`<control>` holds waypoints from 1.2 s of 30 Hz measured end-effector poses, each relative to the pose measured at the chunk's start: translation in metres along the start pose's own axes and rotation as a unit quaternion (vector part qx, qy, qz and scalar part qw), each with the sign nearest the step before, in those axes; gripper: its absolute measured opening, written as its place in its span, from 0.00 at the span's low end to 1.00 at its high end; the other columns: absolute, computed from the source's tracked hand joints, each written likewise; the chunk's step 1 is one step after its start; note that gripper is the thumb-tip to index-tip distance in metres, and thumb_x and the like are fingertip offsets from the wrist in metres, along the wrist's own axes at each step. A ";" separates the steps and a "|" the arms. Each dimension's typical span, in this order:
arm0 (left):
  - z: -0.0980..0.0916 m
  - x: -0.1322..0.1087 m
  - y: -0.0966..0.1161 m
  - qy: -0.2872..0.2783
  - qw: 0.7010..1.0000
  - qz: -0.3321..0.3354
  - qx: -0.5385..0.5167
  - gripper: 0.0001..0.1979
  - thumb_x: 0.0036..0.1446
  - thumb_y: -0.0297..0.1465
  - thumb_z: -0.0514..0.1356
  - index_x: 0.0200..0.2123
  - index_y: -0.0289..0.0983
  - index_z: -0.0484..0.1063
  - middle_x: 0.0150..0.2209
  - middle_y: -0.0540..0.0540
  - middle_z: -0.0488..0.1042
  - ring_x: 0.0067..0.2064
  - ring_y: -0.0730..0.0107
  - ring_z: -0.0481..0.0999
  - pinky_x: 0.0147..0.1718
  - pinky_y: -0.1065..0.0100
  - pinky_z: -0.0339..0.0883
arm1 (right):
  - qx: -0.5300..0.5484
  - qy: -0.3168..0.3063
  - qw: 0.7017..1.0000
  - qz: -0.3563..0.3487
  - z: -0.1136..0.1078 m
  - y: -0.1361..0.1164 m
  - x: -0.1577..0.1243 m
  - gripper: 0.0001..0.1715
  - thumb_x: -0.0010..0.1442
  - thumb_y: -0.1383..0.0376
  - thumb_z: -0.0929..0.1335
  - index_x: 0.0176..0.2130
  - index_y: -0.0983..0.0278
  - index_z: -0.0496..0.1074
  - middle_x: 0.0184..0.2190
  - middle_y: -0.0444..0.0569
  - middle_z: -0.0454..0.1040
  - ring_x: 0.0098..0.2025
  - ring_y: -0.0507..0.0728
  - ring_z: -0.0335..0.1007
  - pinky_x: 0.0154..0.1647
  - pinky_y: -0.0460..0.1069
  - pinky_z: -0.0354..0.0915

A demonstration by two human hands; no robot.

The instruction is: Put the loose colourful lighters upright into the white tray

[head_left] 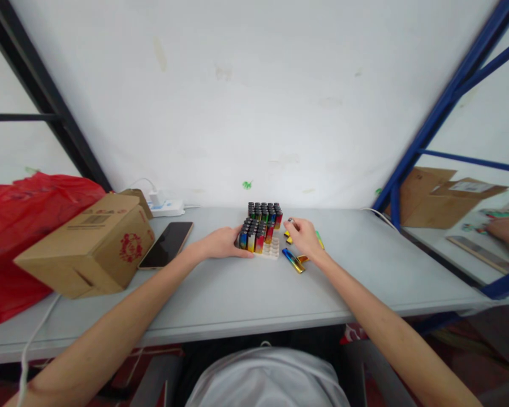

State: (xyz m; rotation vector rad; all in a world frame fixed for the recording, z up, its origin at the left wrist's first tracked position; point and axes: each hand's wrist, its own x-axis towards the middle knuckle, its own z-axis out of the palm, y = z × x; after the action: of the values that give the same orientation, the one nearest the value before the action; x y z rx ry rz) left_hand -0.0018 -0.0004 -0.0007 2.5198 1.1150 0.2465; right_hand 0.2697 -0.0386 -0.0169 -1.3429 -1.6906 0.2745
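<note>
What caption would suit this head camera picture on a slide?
Left hand holds a tray of colourful lighters; right hand touches loose lighters on a grey table.

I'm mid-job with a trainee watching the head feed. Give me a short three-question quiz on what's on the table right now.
1. True or false: the left hand rests against the white tray of upright lighters.
2. What lies on the table between the cardboard box and the left hand? A) a phone B) scissors C) a mug
3. Fill in: the loose lighters lie flat on the table beside the ____ hand.

Key: 1 true; 2 A; 3 right, meaning the right hand.
</note>
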 end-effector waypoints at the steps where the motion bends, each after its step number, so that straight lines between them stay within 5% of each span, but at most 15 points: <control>1: 0.000 0.000 0.000 -0.002 1.000 0.001 -0.003 0.44 0.47 0.62 0.63 0.60 0.42 0.67 0.51 0.43 0.81 0.49 0.50 0.81 0.44 0.63 0.71 | -0.003 -0.003 1.000 -0.005 0.001 0.000 0.000 0.25 0.64 0.54 0.62 0.20 0.59 0.53 0.17 0.39 0.55 0.22 0.51 0.53 0.26 0.49 0.48; 10: 0.001 0.000 -0.001 -0.009 1.000 0.004 -0.007 0.42 0.48 0.61 0.63 0.61 0.42 0.67 0.51 0.44 0.81 0.49 0.50 0.81 0.45 0.63 0.71 | -0.020 -0.026 0.998 -0.048 -0.006 -0.011 -0.003 0.27 0.68 0.48 0.61 0.24 0.60 0.56 0.19 0.38 0.55 0.23 0.51 0.51 0.27 0.48 0.48; 18: 0.001 0.000 -0.001 -0.005 1.000 0.009 -0.006 0.44 0.49 0.60 0.64 0.63 0.42 0.65 0.52 0.44 0.81 0.48 0.51 0.81 0.45 0.64 0.71 | -0.025 -0.026 0.998 -0.043 0.000 -0.007 -0.006 0.21 0.64 0.58 0.62 0.21 0.60 0.55 0.17 0.38 0.55 0.22 0.50 0.52 0.27 0.48 0.47; 23: 0.000 0.000 0.000 -0.004 1.000 0.005 -0.009 0.44 0.48 0.60 0.64 0.62 0.42 0.65 0.51 0.44 0.81 0.48 0.50 0.81 0.44 0.64 0.71 | -0.024 -0.010 0.999 -0.045 -0.002 -0.011 -0.005 0.24 0.68 0.53 0.61 0.24 0.60 0.55 0.18 0.38 0.57 0.22 0.51 0.53 0.27 0.48 0.49; 30: 0.000 0.000 0.001 -0.008 1.000 -0.002 -0.009 0.44 0.48 0.59 0.64 0.62 0.42 0.65 0.51 0.44 0.81 0.48 0.50 0.81 0.45 0.63 0.71 | -0.040 -0.105 0.986 -0.121 -0.012 -0.017 -0.002 0.21 0.74 0.52 0.57 0.33 0.60 0.63 0.28 0.44 0.70 0.31 0.54 0.65 0.35 0.48 0.58; 36: 0.001 0.000 0.002 -0.001 1.000 -0.008 0.012 0.43 0.49 0.58 0.65 0.61 0.40 0.65 0.47 0.44 0.82 0.45 0.51 0.82 0.44 0.63 0.71 | -0.114 -0.148 0.968 -0.170 -0.008 -0.010 -0.002 0.28 0.73 0.50 0.59 0.25 0.61 0.59 0.22 0.41 0.62 0.25 0.52 0.58 0.31 0.48 0.52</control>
State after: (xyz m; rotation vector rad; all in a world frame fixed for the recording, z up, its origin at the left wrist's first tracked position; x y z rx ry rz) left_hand -0.0004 -0.0022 -0.0004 2.5299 1.1441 0.2290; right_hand 0.2689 -0.0472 -0.0067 -1.1881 -2.2253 0.0849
